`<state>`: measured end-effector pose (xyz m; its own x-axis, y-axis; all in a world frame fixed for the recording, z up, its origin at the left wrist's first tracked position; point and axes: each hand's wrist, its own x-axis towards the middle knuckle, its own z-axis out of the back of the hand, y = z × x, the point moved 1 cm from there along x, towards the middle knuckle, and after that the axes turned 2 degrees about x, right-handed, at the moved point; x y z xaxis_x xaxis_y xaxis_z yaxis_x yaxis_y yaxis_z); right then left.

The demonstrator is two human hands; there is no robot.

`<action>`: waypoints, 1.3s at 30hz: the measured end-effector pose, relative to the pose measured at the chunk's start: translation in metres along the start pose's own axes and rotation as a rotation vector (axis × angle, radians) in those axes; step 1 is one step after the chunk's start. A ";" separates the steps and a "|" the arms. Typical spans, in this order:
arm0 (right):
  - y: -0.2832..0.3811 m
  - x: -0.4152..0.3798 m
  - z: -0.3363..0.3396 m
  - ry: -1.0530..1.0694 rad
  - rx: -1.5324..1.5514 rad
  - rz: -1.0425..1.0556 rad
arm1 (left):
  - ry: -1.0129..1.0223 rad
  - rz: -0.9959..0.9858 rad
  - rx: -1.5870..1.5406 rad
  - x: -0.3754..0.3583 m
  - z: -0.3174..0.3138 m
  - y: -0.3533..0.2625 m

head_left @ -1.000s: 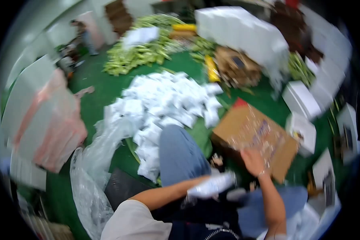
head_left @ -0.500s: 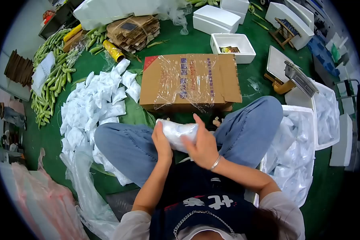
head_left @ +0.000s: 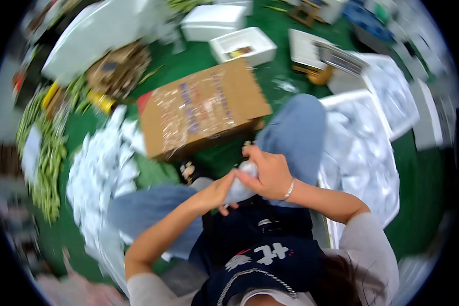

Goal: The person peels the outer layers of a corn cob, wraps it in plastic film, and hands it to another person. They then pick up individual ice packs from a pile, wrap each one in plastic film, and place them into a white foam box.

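A heap of white packets [head_left: 99, 173] lies on the green floor [head_left: 199, 56] at the left, with a taped cardboard box [head_left: 201, 107] just beyond the knees. Over the lap, the left hand [head_left: 217, 194] and the right hand [head_left: 268, 173] meet — both clamped on one small white pouch [head_left: 242, 183] held between them. To the right stands an open foam box [head_left: 362, 153] full of pale bags — the view is blurred.

1. White characters are printed on the chest of the person's dark apron [head_left: 262, 252]; seen upside down, they look like the Chinese "北", not certain.
2. Blue print on the taped cardboard box [head_left: 201, 107] is too blurred to read.
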<state>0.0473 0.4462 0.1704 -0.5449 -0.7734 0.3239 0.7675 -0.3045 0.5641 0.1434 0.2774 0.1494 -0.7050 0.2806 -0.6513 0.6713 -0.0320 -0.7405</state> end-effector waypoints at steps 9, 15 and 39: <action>-0.023 -0.098 0.136 -0.698 0.287 -0.621 | -0.170 -1.275 0.857 0.012 -0.101 -0.113; -0.114 -0.330 0.249 -1.298 0.127 -1.051 | -0.583 -1.004 0.626 -0.011 0.004 -0.103; -0.184 -0.349 0.178 -0.664 -0.097 -1.409 | -1.779 -0.150 0.097 -0.225 0.170 0.203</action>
<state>0.0366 0.8712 0.0885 -0.8426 0.5238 -0.1248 -0.4685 -0.5989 0.6495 0.3990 0.0452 0.1176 -0.1707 -0.9814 0.0876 0.6162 -0.1757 -0.7677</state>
